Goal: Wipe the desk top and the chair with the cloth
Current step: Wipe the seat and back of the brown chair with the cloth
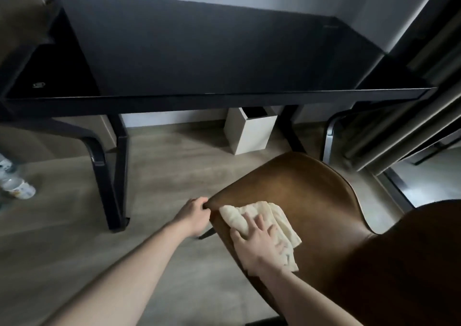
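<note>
A brown leather chair (311, 196) stands in the lower right, its seat facing the desk. A cream cloth (252, 213) lies on the seat near its left front corner. My right hand (259, 246) presses flat on the cloth with its fingers spread. My left hand (197, 216) grips the seat's left front corner, fingers curled round the edge. The black desk top (199, 56) spans the upper half of the view, beyond the chair.
A white square bin (249, 131) stands on the floor under the desk. Black desk legs (112, 176) rise left of the chair. Plastic bottles (17, 188) lie on the floor at the far left. Curtains (411, 101) hang at the right.
</note>
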Demonstrator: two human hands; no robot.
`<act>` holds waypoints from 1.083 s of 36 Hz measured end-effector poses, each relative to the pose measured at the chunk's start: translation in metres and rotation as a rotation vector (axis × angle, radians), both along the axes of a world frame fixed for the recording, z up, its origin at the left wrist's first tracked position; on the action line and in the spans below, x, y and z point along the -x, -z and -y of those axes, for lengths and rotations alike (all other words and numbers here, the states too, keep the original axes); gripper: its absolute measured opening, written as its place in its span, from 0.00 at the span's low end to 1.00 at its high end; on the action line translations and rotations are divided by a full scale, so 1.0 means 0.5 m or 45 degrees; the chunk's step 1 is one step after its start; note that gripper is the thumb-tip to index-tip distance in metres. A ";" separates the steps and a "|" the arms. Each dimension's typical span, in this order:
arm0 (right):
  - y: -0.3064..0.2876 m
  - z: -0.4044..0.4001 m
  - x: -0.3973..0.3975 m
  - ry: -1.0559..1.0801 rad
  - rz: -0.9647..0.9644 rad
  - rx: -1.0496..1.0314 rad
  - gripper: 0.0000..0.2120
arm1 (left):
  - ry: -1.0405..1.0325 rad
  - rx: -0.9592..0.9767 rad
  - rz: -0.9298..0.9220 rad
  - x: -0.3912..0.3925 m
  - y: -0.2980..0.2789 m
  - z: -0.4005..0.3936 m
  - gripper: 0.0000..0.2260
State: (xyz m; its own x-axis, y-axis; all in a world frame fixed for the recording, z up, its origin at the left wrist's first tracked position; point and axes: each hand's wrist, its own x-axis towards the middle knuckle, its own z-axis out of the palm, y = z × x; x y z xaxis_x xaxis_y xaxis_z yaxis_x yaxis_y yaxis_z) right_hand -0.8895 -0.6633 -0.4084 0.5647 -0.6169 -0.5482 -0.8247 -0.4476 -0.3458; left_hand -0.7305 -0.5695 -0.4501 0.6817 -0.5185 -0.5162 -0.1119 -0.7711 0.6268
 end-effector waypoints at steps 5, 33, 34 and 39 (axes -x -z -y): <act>0.023 0.029 0.025 -0.116 -0.053 0.059 0.29 | 0.066 -0.106 -0.129 0.006 -0.016 0.043 0.23; 0.100 0.431 0.072 0.322 -0.267 0.138 0.38 | 0.556 -0.869 0.099 0.042 0.014 0.198 0.48; 0.102 0.450 0.064 0.317 -0.278 0.151 0.38 | 0.561 -0.870 0.105 0.041 0.017 0.202 0.48; 0.107 0.443 0.026 0.390 -0.265 0.179 0.38 | 0.599 -0.887 0.145 0.038 0.023 0.210 0.48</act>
State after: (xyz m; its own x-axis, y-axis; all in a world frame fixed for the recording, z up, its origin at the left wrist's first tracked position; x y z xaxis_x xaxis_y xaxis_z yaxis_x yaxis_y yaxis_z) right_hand -0.9026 -0.8847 -0.4621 0.2289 -0.8169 -0.5294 -0.9733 -0.2014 -0.1099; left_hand -0.7495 -0.6743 -0.4615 0.5419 -0.3501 -0.7640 -0.5516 -0.8340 -0.0091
